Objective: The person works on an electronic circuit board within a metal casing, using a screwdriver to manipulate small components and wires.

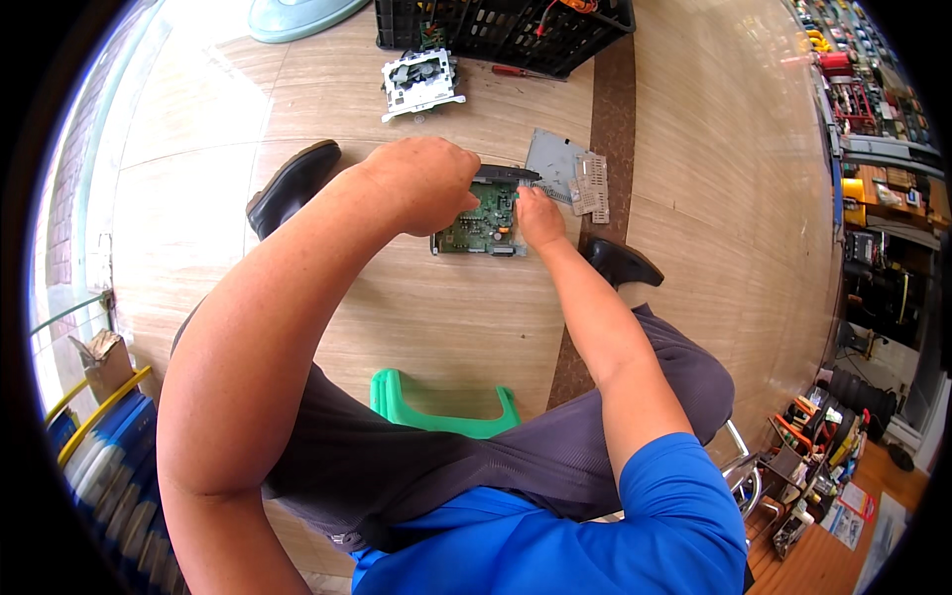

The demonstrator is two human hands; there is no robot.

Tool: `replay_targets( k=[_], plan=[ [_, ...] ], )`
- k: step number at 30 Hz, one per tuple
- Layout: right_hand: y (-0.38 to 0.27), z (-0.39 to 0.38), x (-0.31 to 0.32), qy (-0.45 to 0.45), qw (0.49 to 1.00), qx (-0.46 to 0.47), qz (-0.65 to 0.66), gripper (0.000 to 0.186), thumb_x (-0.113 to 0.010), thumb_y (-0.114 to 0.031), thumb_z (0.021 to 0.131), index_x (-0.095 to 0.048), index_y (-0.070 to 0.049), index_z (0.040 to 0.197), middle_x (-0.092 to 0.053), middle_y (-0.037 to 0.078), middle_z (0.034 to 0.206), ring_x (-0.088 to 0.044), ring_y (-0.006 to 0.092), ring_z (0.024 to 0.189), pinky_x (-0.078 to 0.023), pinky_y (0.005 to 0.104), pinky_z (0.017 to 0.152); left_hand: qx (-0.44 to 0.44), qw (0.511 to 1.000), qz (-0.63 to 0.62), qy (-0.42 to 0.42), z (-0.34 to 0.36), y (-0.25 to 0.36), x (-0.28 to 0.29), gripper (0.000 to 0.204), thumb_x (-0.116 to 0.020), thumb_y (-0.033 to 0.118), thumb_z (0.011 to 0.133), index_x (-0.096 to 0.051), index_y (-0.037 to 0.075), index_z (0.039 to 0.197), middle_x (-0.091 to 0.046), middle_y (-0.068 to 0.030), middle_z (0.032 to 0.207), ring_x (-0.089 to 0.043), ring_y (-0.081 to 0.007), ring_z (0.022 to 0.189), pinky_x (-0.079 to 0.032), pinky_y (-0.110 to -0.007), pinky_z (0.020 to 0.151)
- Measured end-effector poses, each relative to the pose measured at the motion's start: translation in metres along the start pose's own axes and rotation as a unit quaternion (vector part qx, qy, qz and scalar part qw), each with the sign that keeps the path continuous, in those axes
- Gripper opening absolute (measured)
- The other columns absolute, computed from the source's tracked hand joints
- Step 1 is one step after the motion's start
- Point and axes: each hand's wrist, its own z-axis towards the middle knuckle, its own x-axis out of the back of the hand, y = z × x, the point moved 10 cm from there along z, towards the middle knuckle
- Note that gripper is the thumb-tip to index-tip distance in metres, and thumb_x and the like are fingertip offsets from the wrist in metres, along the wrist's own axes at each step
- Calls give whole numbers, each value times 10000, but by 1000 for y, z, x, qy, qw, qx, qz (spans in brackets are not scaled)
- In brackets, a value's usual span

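On the tiled floor (pixel 714 178), can see a black crate (pixel 486 40). Below it, can see the left hand (pixel 421 183), curled; on the floor between both hands, a green circuit board (pixel 476 234); at its right edge, the right hand (pixel 540 216), fingers narrowed. Cannot tell either grip.

Upper centre: circuit board (pixel 481 226) between left shoe (pixel 295 186) and right shoe (pixel 622 263); above left, drive mechanism (pixel 420 82); right of board, plate (pixel 553 162); top edge, crate (pixel 491 42); below, stool (pixel 446 423).

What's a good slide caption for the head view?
Left hand and right hand at a green rectangular circuit board, beige tiled floor beneath.
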Motion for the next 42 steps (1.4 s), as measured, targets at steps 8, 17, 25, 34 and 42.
replay_targets(
  k=[8,17,25,34,42],
  plan=[
    [-1,1,-1,-16,1000,-14,6,209,-602,-153,909,-603,-46,1088,-642,177,998,-631,375,946,-525,463,811,6,1000,-1,-6,-1,-1,0,330,-611,267,942,-628,37,1178,-683,-197,1059,-635,-373,1045,-508,-463,898],
    [0,2,5,10,999,-20,34,197,-606,-148,904,-607,-43,1071,-646,184,1002,-629,383,952,-518,467,824,6,1000,2,-6,-1,-1,-1,327,-606,271,947,-627,43,1180,-683,-191,1071,-630,-366,1062,-507,-460,903],
    [-6,5,11,0,998,-17,63,177,-598,-138,901,-646,-52,1049,-652,200,955,-633,404,911,-522,478,809,10,1000,-2,-9,-1,-4,-3,333,-612,275,945,-623,39,1179,-683,-188,1074,-633,-363,1060,-506,-460,904],
    [0,9,10,15,999,-9,50,240,-612,-264,917,-649,-32,965,-659,211,913,-641,406,890,-527,492,795,3,1000,-5,-12,2,0,-3,319,-616,271,942,-624,29,1149,-683,-189,1068,-633,-367,1048,-503,-463,898],
    [0,11,16,54,993,-16,104,216,-650,-225,886,-692,-40,989,-684,209,951,-650,391,887,-526,473,789,22,1000,-1,-17,-2,-1,1,290,-636,287,931,-690,64,1108,-704,-137,1091,-660,-317,1052,-535,-433,867]
  ],
)
